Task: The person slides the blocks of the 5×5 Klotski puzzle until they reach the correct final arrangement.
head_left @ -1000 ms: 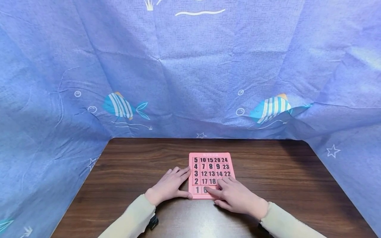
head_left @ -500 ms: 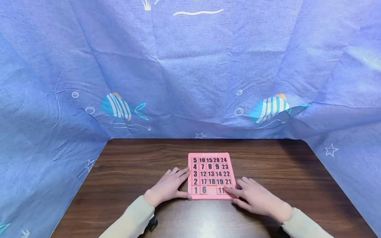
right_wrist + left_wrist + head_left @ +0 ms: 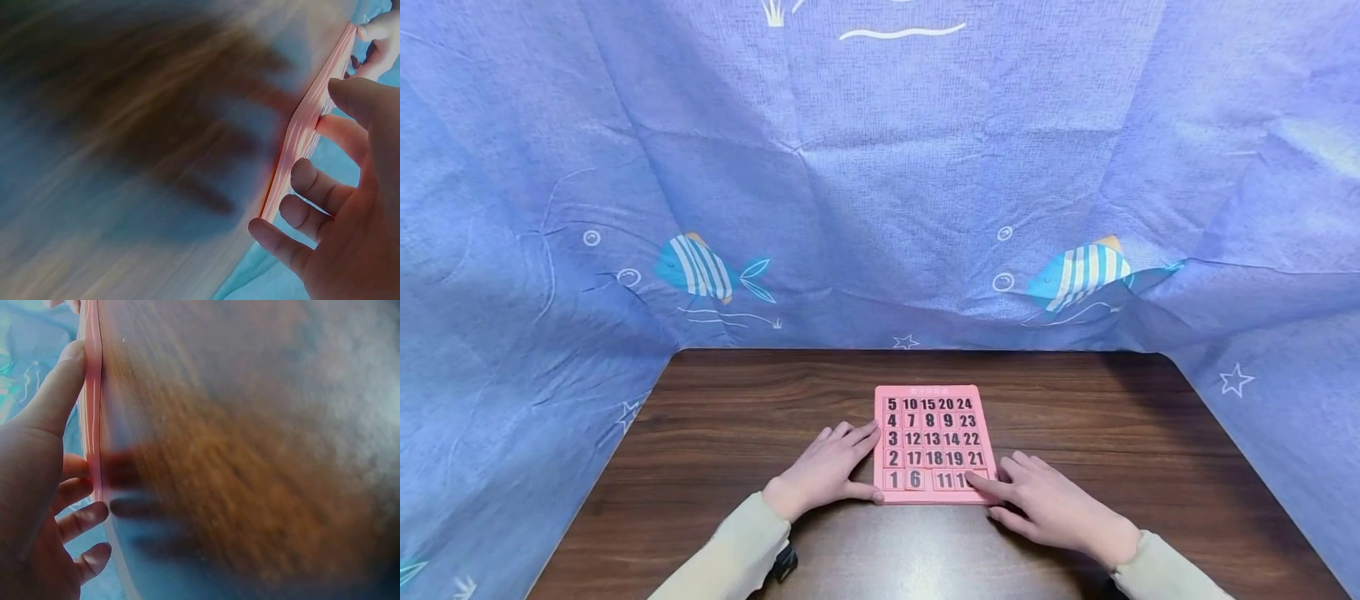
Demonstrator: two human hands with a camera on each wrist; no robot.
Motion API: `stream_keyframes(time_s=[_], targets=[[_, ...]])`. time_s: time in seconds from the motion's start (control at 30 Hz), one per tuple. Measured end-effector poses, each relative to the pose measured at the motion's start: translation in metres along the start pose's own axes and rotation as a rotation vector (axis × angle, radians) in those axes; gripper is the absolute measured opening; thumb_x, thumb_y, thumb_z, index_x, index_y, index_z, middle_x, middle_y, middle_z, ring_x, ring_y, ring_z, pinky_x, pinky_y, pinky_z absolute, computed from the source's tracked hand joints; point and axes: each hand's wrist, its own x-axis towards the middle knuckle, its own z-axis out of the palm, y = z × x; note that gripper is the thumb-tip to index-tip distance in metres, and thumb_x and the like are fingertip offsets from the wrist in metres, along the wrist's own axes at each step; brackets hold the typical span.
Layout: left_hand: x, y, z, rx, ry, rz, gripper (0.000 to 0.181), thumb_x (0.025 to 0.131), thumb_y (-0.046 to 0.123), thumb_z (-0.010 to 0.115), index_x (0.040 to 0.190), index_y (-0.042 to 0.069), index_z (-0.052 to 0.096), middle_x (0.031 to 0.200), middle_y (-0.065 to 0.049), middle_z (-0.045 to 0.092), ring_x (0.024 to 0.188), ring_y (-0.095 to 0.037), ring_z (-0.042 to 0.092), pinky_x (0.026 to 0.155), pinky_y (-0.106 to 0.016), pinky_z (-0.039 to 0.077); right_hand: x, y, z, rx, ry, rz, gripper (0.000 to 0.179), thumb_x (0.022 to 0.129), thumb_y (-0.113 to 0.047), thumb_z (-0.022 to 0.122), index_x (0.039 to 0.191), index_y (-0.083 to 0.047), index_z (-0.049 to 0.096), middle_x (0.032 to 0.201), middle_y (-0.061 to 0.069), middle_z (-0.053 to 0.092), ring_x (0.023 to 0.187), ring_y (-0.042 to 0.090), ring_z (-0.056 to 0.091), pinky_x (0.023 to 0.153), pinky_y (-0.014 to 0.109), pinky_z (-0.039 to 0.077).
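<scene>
A pink sliding number puzzle [image 3: 880,400] lies flat on the table, its dark-numbered tiles in rows. My left hand [image 3: 827,468] rests at its left side, thumb by the near left corner and fingertips touching the edge. From the right, my right hand [image 3: 1052,504] reaches over the near right corner. Its index fingertip touches a bottom-row tile, partly covering the number. Left of that tile sits the 11 tile [image 3: 943,480], with a narrow gap between it and the 6 tile [image 3: 914,480]. In the right wrist view, the other right fingers [image 3: 312,187] hang loosely bent beside the puzzle.
The brown wooden table [image 3: 760,392] extends around the puzzle on all sides. Behind and beside it hangs a blue cloth [image 3: 880,208] printed with fish and stars.
My right hand first moved right along the bottom row, uncovering the 19 and 21 tiles. Since then its index finger has stayed low while the 11 tile and its neighbour slid left.
</scene>
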Motion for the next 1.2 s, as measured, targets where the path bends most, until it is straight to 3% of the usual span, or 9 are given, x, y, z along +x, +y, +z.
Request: stream_keyframes(time_s=[0.2, 0.3, 0.6, 0.73, 0.9, 1.2], targets=[[0.000, 0.000, -0.001, -0.001, -0.006, -0.004, 0.097, 0.086, 0.069, 0.071, 0.158, 0.009, 0.047, 0.163, -0.005, 0.045, 0.134, -0.025, 0.048, 0.103, -0.047, 0.043, 0.008, -0.002, 0.001, 0.023, -0.004, -0.012, 0.049, 0.091, -0.032, 0.078, 0.139, -0.026, 0.069, 0.089, -0.014, 0.047, 0.082, 0.008, 0.041, 0.073, 0.031, 0.040], [0.000, 0.000, -0.003, -0.003, -0.006, -0.005, 0.097, 0.086, 0.069, 0.070, 0.158, 0.009, 0.046, 0.163, -0.005, 0.045, 0.134, -0.025, 0.048, 0.103, -0.047, 0.043, 0.012, 0.001, 0.000, 0.034, -0.019, 0.020, 0.045, 0.094, -0.034, 0.076, 0.138, -0.025, 0.070, 0.091, -0.015, 0.050, 0.081, 0.007, 0.040, 0.072, 0.029, 0.040], [0.000, 0.001, -0.004, 0.003, -0.010, -0.007, 0.096, 0.086, 0.069, 0.070, 0.158, 0.009, 0.046, 0.163, -0.006, 0.044, 0.134, -0.025, 0.048, 0.103, -0.047, 0.043, 0.031, 0.032, 0.001, 0.080, -0.168, 0.281, 0.046, 0.100, -0.037, 0.067, 0.143, -0.018, 0.067, 0.083, -0.007, 0.048, 0.077, 0.014, 0.042, 0.069, 0.036, 0.039], [-0.001, 0.003, -0.004, -0.003, -0.014, -0.001, 0.096, 0.086, 0.069, 0.070, 0.158, 0.008, 0.046, 0.163, -0.006, 0.045, 0.135, -0.026, 0.048, 0.103, -0.048, 0.043, 0.033, 0.040, 0.002, 0.100, -0.225, 0.334, 0.045, 0.102, -0.038, 0.065, 0.142, -0.017, 0.068, 0.087, -0.002, 0.053, 0.080, 0.017, 0.046, 0.073, 0.042, 0.044], [-0.001, 0.003, -0.003, -0.005, -0.012, 0.001, 0.097, 0.086, 0.069, 0.069, 0.158, 0.009, 0.046, 0.162, -0.006, 0.045, 0.133, -0.025, 0.048, 0.102, -0.047, 0.043, 0.028, 0.036, 0.002, 0.087, -0.227, 0.320, 0.045, 0.103, -0.040, 0.064, 0.141, -0.018, 0.069, 0.087, -0.002, 0.055, 0.079, 0.018, 0.046, 0.073, 0.043, 0.044], [-0.001, 0.000, -0.001, 0.005, -0.003, 0.002, 0.096, 0.087, 0.070, 0.069, 0.158, 0.009, 0.047, 0.162, -0.005, 0.045, 0.133, -0.025, 0.048, 0.101, -0.045, 0.043, 0.014, 0.018, -0.004, 0.038, -0.144, 0.221, 0.042, 0.100, -0.038, 0.068, 0.138, -0.019, 0.071, 0.083, -0.007, 0.051, 0.077, 0.014, 0.043, 0.068, 0.036, 0.041]])
